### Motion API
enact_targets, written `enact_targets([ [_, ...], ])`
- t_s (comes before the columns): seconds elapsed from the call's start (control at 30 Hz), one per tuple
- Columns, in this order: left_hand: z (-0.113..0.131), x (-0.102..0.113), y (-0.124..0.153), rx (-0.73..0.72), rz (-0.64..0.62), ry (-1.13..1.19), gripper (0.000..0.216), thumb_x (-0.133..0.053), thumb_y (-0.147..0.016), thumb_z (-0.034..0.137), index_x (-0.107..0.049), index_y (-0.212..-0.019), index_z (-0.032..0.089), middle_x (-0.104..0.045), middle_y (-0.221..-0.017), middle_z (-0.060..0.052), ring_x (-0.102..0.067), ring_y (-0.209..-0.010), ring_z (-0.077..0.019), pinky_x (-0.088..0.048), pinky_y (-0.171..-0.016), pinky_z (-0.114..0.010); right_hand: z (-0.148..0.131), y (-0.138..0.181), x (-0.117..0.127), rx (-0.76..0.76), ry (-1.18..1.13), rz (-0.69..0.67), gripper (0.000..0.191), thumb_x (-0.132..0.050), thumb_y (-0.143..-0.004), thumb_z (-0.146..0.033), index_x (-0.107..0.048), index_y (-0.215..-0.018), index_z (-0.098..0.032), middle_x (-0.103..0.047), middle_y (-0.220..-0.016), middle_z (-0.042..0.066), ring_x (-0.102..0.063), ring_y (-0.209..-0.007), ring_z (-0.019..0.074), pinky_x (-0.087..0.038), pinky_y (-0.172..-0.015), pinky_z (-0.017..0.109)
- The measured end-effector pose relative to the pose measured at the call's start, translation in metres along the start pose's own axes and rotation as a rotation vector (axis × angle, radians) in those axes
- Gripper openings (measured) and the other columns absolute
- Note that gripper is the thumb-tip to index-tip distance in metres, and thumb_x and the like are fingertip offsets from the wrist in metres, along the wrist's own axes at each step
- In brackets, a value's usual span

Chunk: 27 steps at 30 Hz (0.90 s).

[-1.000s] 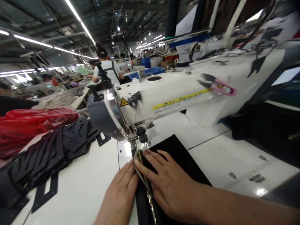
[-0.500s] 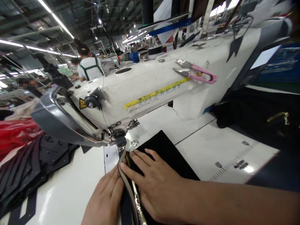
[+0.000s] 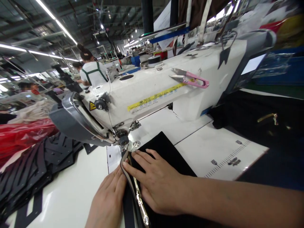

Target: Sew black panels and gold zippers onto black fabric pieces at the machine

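A black fabric piece (image 3: 166, 148) with a gold zipper (image 3: 139, 198) and a pale strap edge lies under the presser foot (image 3: 125, 144) of a white sewing machine (image 3: 152, 91). My right hand (image 3: 156, 182) lies flat on the fabric, fingers stretched toward the needle. My left hand (image 3: 108, 199) rests flat on the table just left of the zipper, fingertips against the strap edge. Both hands press down and hold nothing.
Pink thread snips (image 3: 190, 77) lie on top of the machine arm. Black cut pieces (image 3: 35, 167) are piled at the left beside a red plastic bag (image 3: 21, 136). Dark fabric (image 3: 266, 120) lies heaped at the right. Another person (image 3: 91, 71) works at a far table.
The view has swung slightly, so the machine sits differently in frame. My hands stay on the fabric by the needle, and the zipper pull now shows nearer the bottom edge.
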<state>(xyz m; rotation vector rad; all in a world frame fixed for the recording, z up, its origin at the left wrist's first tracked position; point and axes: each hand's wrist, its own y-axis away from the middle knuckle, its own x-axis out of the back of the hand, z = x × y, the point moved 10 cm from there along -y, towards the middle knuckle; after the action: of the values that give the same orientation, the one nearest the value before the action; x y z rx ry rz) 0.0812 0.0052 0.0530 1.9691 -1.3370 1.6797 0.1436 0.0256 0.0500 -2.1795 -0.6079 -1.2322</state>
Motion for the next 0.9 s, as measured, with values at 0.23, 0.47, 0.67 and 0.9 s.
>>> enact_targets([
  [0.23, -0.001, 0.002, -0.002, 0.0, 0.006, 0.022, 0.036, -0.023, -0.091, 0.015, -0.045, -0.119, 0.009, -0.062, -0.11, -0.017, -0.06, -0.101, -0.0235, -0.053, -0.08, -0.035, -0.001, 0.001, 0.002, 0.013, 0.014, 0.015, 0.055, -0.04, -0.087, -0.027, -0.029, -0.138, -0.009, -0.032, -0.141, 0.019, -0.024, -0.131, 0.0275, -0.018, -0.106, 0.047],
  [0.47, -0.006, 0.006, 0.0, 0.109, 0.042, 0.148, 0.036, -0.03, -0.085, 0.007, -0.045, -0.117, 0.009, -0.059, -0.116, -0.017, -0.058, -0.106, -0.0221, -0.055, -0.079, -0.035, -0.008, 0.005, -0.004, 0.089, 0.107, -0.024, 0.05, -0.035, -0.088, -0.018, -0.031, -0.137, -0.005, -0.022, -0.144, 0.018, -0.011, -0.135, 0.0248, -0.014, -0.11, 0.045],
  [0.67, -0.004, 0.003, -0.004, 0.158, -0.004, 0.189, 0.035, -0.029, -0.084, 0.002, -0.054, -0.109, 0.008, -0.06, -0.115, -0.018, -0.058, -0.106, -0.025, -0.055, -0.078, -0.04, -0.01, 0.005, -0.013, 0.119, 0.202, -0.021, 0.056, -0.037, -0.083, -0.01, -0.03, -0.138, -0.009, -0.021, -0.145, 0.013, -0.008, -0.134, 0.0249, -0.019, -0.11, 0.045],
  [0.9, 0.004, 0.009, -0.006, 0.177, 0.043, 0.115, 0.036, -0.029, -0.083, -0.001, -0.057, -0.105, 0.005, -0.061, -0.11, -0.021, -0.06, -0.1, -0.0272, -0.055, -0.076, -0.04, -0.011, 0.002, -0.02, 0.147, 0.277, -0.089, 0.058, -0.038, -0.079, -0.009, -0.031, -0.137, -0.007, -0.024, -0.144, 0.015, -0.014, -0.133, 0.0286, -0.026, -0.106, 0.05],
])
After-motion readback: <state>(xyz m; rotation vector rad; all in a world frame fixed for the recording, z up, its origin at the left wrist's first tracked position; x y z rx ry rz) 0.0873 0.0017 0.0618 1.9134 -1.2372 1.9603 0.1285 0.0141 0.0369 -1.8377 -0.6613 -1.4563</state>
